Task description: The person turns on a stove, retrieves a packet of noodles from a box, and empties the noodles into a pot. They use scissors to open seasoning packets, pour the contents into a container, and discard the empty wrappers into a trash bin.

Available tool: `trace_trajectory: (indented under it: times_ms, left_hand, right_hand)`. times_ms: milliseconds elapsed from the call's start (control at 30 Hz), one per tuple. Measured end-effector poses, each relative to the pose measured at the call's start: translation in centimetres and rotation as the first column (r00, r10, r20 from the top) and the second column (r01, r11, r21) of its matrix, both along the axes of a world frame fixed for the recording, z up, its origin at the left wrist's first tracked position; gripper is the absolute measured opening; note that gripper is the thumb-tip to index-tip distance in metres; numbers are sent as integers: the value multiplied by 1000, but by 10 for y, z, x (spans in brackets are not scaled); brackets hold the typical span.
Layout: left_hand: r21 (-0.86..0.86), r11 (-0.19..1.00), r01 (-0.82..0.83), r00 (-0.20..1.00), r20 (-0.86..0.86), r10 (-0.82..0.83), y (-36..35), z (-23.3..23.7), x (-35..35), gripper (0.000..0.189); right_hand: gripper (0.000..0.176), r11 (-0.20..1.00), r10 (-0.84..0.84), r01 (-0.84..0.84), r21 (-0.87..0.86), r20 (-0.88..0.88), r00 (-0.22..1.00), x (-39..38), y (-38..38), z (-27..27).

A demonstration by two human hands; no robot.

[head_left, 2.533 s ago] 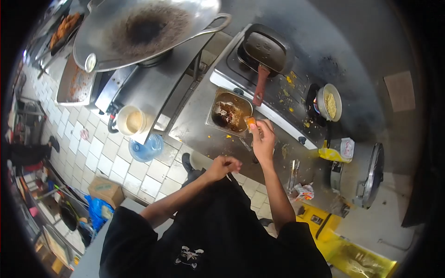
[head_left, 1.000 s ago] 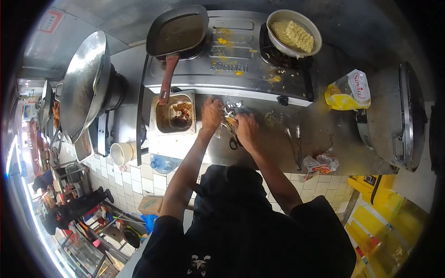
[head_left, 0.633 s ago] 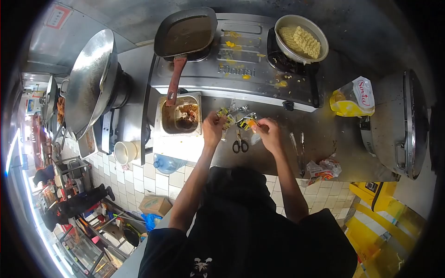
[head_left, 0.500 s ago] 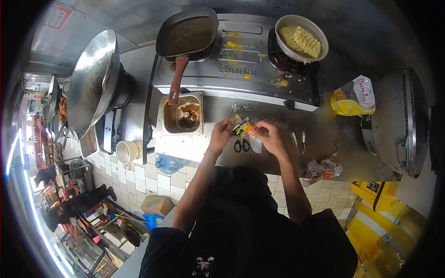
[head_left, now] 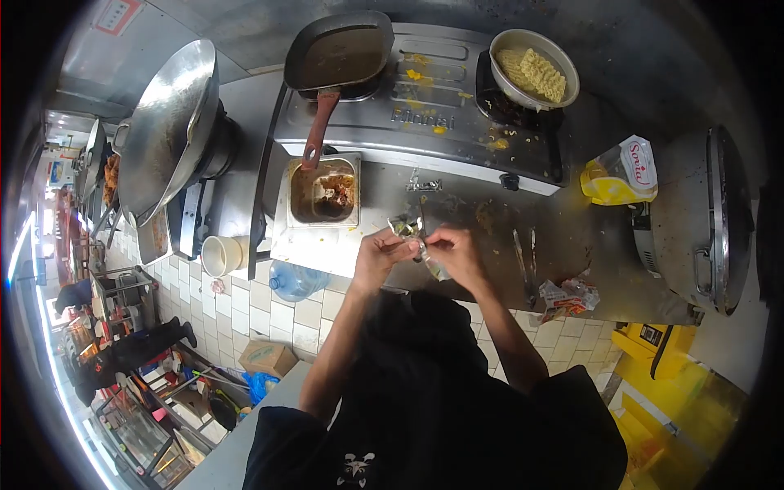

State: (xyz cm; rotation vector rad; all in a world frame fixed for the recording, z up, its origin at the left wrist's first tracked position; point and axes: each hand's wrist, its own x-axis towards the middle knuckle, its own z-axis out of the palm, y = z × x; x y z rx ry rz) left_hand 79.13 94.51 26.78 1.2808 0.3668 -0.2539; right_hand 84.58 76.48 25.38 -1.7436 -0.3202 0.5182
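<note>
My left hand (head_left: 380, 258) pinches a small shiny sachet (head_left: 403, 228) with green and silver on it. Close against it, my right hand (head_left: 459, 256) has its fingers pressed together at the sachet's edge. A pale, partly clear bit of wrapper (head_left: 438, 269) hangs below the fingers. Something thin and dark lies on the steel counter just beyond the hands; what it is I cannot make out. A square metal container (head_left: 359, 189) with reddish-brown food remains stands to the left of the hands.
On the gas stove (head_left: 422, 122) sit a red-handled pan (head_left: 322, 122) and a pot (head_left: 570, 86) with dry noodles. A yellow-white pouch (head_left: 618, 175), a crumpled wrapper (head_left: 569, 297) and chopsticks (head_left: 521, 260) lie rightward. A large wok (head_left: 167, 122) stands left.
My hands have come together and slightly nearer my body. The orange piece seen between them earlier is out of sight, and the black scissor handles are now hidden behind the hands.
</note>
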Motion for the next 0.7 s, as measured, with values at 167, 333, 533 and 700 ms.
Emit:
trace_trajectory:
  times_ms: [167,333,533,700]
  left_hand:
    - [55,985,-165,985,-46,168,4,-17,-26,15]
    - [105,948,-300,952,-36,305,17,-25,-57,14]
    - [96,931,-352,932,-56,358,30,-25,-83,10]
    - [123,925,-361,927,-57,369,32,-27,-100,12]
  right_hand:
    - [15,985,129,-132,113,28,991,-11,13,-4]
    - [20,997,73,-72,-26,45,996,13,26,-33]
    - [28,860,237,115,-497,589,773,87,50,-89]
    - [19,773,435,49,-633,584,686,107,59,-96]
